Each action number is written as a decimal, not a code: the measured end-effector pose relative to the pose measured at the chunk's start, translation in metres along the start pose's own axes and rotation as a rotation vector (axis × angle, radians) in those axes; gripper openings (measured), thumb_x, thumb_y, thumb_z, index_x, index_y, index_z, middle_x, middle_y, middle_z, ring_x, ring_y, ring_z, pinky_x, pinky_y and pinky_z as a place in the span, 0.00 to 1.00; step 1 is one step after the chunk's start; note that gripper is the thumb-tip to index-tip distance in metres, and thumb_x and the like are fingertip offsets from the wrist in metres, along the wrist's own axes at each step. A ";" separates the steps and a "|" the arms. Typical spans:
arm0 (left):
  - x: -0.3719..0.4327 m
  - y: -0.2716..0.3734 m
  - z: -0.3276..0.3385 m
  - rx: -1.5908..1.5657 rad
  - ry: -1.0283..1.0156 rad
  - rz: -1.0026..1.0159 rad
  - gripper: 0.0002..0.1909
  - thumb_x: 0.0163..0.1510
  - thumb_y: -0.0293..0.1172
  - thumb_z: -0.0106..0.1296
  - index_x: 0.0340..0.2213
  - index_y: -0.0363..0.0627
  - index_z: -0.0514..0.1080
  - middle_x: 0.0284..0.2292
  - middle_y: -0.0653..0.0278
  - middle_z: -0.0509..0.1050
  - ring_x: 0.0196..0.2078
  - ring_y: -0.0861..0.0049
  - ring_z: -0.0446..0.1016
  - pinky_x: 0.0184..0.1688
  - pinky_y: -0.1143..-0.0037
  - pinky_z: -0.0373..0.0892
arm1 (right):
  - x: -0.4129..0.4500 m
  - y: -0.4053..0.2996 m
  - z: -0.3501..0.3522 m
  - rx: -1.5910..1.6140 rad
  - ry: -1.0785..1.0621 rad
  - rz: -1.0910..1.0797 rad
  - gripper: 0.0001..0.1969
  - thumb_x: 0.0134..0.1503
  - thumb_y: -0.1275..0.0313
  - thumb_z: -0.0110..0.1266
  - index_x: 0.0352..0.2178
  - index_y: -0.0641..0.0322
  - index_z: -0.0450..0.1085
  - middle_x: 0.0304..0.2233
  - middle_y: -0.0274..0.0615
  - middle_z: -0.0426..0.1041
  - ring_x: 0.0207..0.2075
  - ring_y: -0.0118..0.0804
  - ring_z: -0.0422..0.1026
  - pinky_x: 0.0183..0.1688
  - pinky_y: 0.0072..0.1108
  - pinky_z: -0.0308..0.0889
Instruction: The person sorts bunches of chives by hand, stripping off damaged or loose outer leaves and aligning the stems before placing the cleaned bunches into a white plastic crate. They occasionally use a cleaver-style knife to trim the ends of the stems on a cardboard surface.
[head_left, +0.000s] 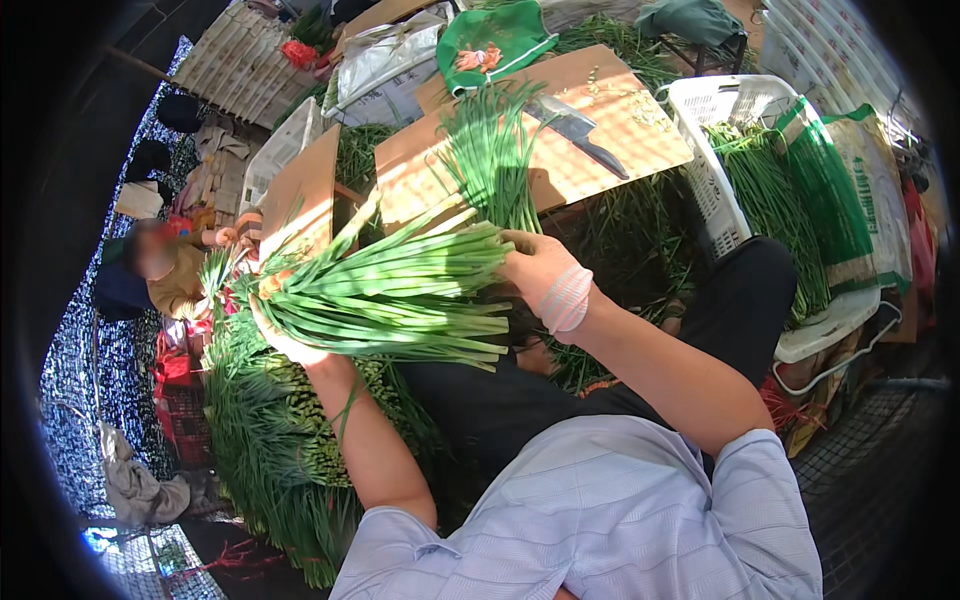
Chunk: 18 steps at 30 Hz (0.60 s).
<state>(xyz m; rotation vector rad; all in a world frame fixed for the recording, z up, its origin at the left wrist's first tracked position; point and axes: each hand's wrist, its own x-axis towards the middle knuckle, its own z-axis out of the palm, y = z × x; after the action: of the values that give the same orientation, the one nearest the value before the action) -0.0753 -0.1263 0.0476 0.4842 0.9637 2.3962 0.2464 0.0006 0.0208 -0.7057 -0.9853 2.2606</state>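
Note:
My left hand (281, 326) holds a bunch of green leafy stalks, likely garlic chives (397, 281), near its leafy end, with the pale cut ends fanned to the right. At those pale ends is my right hand (536, 274), its fingertips on the stalks and a striped cuff at the wrist. Beyond it, a second bundle of chives (491, 161) lies on a tan board (645, 142). A cleaver (577, 135) with a black handle rests on the board beside small pale trimmings. At the lower left, many bunches of chives (277, 450) are piled up.
A white plastic crate (712, 180) of chives stands at the right, with a green and white sack (847, 195). A green cloth (491, 41) lies behind the board. At the left sits another person (176, 274) near a smaller board (300, 191). Loose greens cover the ground below the board.

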 end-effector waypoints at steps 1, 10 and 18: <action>-0.001 0.000 0.003 -0.028 -0.032 -0.047 0.31 0.61 0.54 0.42 0.58 0.47 0.62 0.59 0.54 0.64 0.58 0.57 0.64 0.60 0.54 0.61 | 0.000 0.003 -0.006 -0.081 0.029 -0.012 0.18 0.57 0.67 0.54 0.46 0.68 0.73 0.36 0.38 0.77 0.36 0.24 0.72 0.40 0.18 0.67; 0.011 -0.003 -0.023 -0.575 -0.658 -0.360 0.24 0.66 0.49 0.37 0.44 0.39 0.71 0.43 0.63 0.75 0.46 0.74 0.74 0.57 0.68 0.68 | -0.028 0.012 -0.019 -0.152 -0.192 -0.192 0.14 0.58 0.77 0.50 0.45 0.68 0.73 0.41 0.41 0.76 0.42 0.33 0.75 0.48 0.22 0.69; 0.000 -0.013 -0.014 -0.597 -0.699 -0.342 0.18 0.64 0.45 0.41 0.43 0.43 0.69 0.40 0.65 0.74 0.44 0.74 0.73 0.53 0.69 0.69 | -0.026 0.006 -0.037 -0.991 -0.317 -1.065 0.10 0.48 0.74 0.61 0.34 0.60 0.74 0.36 0.41 0.76 0.39 0.46 0.75 0.42 0.33 0.70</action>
<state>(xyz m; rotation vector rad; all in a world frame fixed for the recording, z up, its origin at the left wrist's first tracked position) -0.0785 -0.1256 0.0285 0.7654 0.0096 1.8505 0.2875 -0.0029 0.0003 -0.0541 -2.0328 0.8808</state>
